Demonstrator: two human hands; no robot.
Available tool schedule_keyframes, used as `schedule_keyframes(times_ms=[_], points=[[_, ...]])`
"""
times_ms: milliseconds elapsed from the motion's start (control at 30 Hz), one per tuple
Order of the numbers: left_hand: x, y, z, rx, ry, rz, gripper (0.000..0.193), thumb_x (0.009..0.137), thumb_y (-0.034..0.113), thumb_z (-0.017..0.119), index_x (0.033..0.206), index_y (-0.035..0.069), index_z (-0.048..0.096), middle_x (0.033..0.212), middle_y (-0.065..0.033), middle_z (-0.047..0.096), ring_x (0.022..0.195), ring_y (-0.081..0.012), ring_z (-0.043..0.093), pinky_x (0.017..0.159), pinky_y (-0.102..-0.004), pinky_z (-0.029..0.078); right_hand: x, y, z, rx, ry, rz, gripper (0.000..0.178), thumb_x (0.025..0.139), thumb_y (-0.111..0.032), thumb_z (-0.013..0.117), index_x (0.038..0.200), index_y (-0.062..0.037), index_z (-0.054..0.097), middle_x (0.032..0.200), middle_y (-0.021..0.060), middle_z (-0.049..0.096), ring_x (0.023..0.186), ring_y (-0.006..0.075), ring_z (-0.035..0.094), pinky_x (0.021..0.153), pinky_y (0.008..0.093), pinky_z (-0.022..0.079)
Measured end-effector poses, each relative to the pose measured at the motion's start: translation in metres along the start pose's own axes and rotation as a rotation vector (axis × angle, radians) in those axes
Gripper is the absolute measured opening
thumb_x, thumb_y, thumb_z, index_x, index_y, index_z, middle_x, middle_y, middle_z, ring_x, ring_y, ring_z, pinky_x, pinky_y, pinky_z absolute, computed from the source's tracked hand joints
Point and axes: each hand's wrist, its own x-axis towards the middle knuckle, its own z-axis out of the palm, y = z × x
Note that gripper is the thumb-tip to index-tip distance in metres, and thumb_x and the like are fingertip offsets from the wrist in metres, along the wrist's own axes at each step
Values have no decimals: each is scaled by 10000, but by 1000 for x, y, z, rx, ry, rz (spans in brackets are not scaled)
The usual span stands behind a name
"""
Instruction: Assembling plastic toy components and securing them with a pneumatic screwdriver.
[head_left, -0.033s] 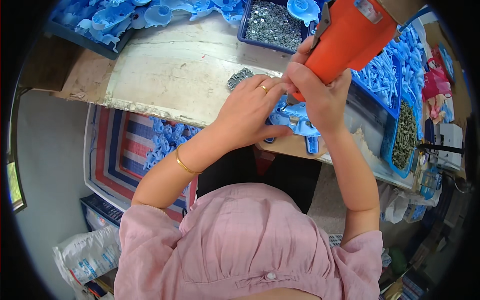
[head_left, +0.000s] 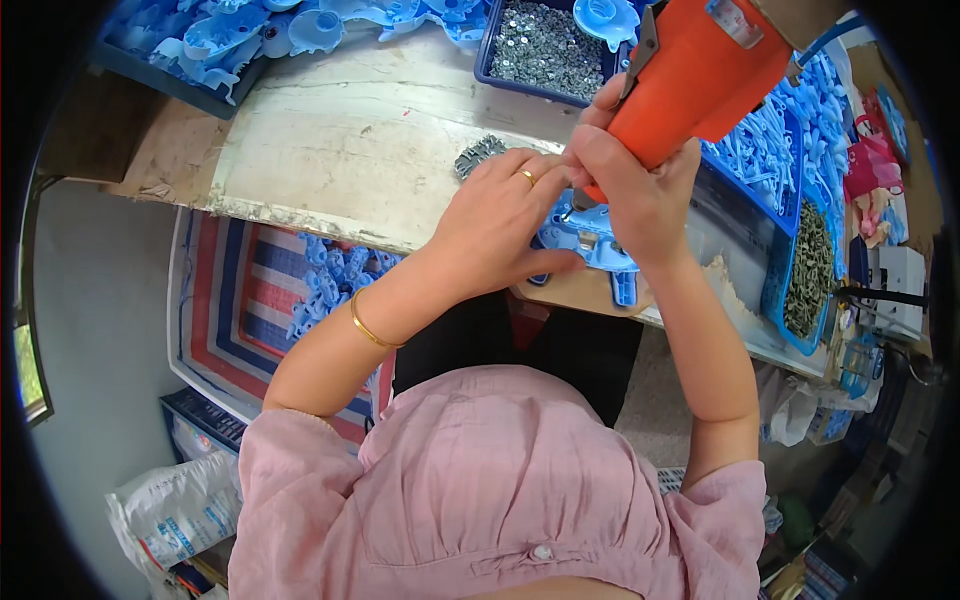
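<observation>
My right hand is wrapped round an orange power screwdriver, tilted with its tip pointing down at a light blue moulded plastic part. The part lies on a brown board at the table's near edge. My left hand spans the part's left side, its thumb at the near edge and its fingers reaching toward the tool's nose. Those fingertips meet my right hand and are partly hidden behind it. A small heap of screws lies just beyond my left knuckles.
A blue bin of small metal pieces stands at the back. Blue plastic parts fill a dark bin at far left and a blue basket at right. A screw-filled basket sits nearer. Below left, a striped-lined container holds more parts.
</observation>
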Motion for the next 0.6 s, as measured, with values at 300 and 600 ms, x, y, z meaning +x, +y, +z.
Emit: schedule_keyframes(times_ms=[300,600], points=[[1,-1,4,-10,44,30,781,671,399,870,1284,30,557,1244,-122,612,1201,-315,549,1009,-426,442,-3,7,2,-41,122,-30,238,870,-27,650,1093,18,580,822,54,639,664,102,606,595,259,508],[2,5,-7,-52,14,17,829,689,424,868,1331,25,529,1261,-143,607,1219,-337,545,1030,-441,431,14,-43,-1,-95,8,-124,303,895,-109,719,1145,-17,575,811,29,653,699,111,621,674,265,511]])
